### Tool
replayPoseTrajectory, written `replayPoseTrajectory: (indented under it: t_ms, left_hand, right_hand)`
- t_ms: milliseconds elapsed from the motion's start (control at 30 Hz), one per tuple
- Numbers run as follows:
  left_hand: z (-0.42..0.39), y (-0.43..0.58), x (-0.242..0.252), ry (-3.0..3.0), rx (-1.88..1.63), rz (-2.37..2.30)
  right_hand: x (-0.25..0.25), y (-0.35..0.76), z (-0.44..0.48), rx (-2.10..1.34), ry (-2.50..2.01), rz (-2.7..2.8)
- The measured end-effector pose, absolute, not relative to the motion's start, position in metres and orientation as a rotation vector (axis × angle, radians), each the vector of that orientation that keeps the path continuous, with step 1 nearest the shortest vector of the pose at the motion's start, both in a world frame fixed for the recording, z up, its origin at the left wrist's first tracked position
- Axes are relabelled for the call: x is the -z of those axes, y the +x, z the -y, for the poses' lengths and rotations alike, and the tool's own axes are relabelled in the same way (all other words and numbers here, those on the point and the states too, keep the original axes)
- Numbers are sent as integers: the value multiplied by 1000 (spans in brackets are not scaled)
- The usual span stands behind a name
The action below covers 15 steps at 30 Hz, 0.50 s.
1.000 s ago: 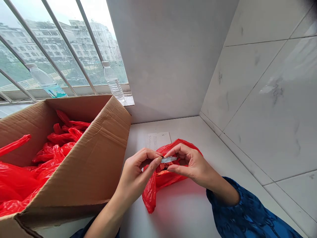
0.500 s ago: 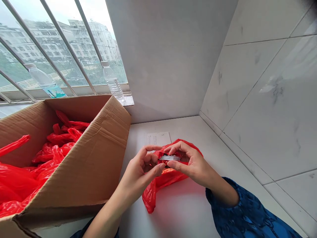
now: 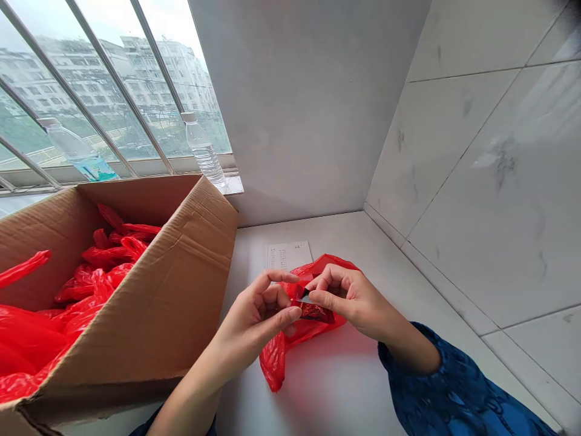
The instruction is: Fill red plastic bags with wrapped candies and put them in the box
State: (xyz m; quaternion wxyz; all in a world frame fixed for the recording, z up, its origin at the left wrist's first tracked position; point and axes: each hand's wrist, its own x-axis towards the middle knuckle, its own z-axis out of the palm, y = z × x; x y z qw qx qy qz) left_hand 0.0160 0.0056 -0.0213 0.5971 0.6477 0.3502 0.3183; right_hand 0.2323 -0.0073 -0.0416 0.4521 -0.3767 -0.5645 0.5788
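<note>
Both my hands meet above the counter and pinch a small flat packet [image 3: 313,312] between the fingertips. It shows a dark red, glossy face and a silver corner, and my fingers hide part of it. My left hand [image 3: 256,318] holds it from the left, and my right hand [image 3: 347,300], in a blue patterned sleeve [image 3: 436,387], holds it from the right. A crumpled red plastic bag [image 3: 275,360] lies directly beneath my hands. Behind them, a printed paper sheet [image 3: 288,255] lies partly under the bag.
An open cardboard box [image 3: 149,290] full of red plastic bags [image 3: 106,255] stands left of my left forearm. Two water bottles [image 3: 203,151] stand on the sill of a barred window [image 3: 122,79]. Marble-patterned tiles [image 3: 476,181] form the wall at right.
The packet has turned in my fingers, so a dark red face now shows instead of the silver edge. My hands have shifted slightly, and the view has moved a little.
</note>
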Motion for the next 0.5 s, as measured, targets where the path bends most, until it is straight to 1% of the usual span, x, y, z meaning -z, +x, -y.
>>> replayPoseTrajectory:
  t_ms: [500]
  left_hand:
    - [-2, 15, 21, 1620, -756, -882]
  right_hand:
    - [43, 231, 10, -1382, -964, 1393]
